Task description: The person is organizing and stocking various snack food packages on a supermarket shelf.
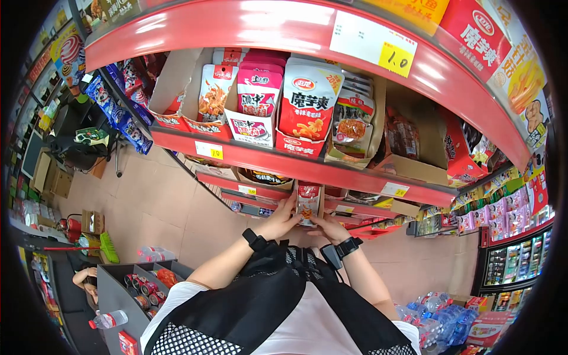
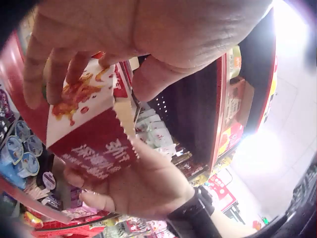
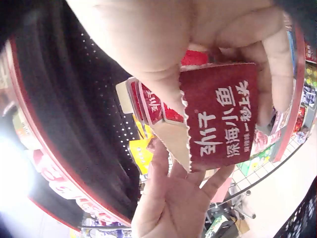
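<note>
Both hands hold a dark red snack display box [image 1: 309, 204] with a saw-toothed cut edge and white lettering, low in front of the shelves. My left hand [image 1: 286, 218] grips its left side; in the left wrist view the thumb lies at one edge and the fingers over the printed face. On the other side is my right hand [image 1: 330, 229], its thumb and fingers around the box in the right wrist view. Red snack packets [image 3: 154, 105] stand inside the box.
Above, a red-edged shelf [image 1: 254, 155] carries opened cartons of snack pouches [image 1: 310, 97]. To the lower left stands a grey bin [image 1: 118, 275] with cans, and bottled water [image 1: 441, 319] is piled at the lower right. A drinks fridge [image 1: 518, 260] is at the right.
</note>
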A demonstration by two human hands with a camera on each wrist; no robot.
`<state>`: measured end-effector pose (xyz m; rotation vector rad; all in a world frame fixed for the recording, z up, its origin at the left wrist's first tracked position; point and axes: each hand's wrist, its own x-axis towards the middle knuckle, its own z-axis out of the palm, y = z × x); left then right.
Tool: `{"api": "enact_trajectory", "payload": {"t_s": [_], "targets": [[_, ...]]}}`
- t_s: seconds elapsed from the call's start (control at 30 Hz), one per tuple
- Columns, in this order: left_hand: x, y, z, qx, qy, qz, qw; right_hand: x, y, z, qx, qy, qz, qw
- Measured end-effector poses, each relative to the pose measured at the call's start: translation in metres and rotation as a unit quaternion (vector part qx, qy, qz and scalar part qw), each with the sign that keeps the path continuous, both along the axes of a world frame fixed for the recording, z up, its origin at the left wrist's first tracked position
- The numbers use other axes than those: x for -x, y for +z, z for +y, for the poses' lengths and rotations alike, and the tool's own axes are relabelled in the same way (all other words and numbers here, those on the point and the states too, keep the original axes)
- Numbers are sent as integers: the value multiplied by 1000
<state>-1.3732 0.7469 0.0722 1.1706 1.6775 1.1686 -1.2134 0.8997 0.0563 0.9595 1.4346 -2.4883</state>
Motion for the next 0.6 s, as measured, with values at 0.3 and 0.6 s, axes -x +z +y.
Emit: {"api": "enact_trajectory", "payload": {"t_s": [0.3, 0.6], "targets": [[1, -4, -11, -59, -53, 235, 969, -10, 0, -9, -147, 39, 68, 986], [2, -20, 19, -58, 110, 325, 937, -21, 11, -13, -251, 25, 2, 968]]}}
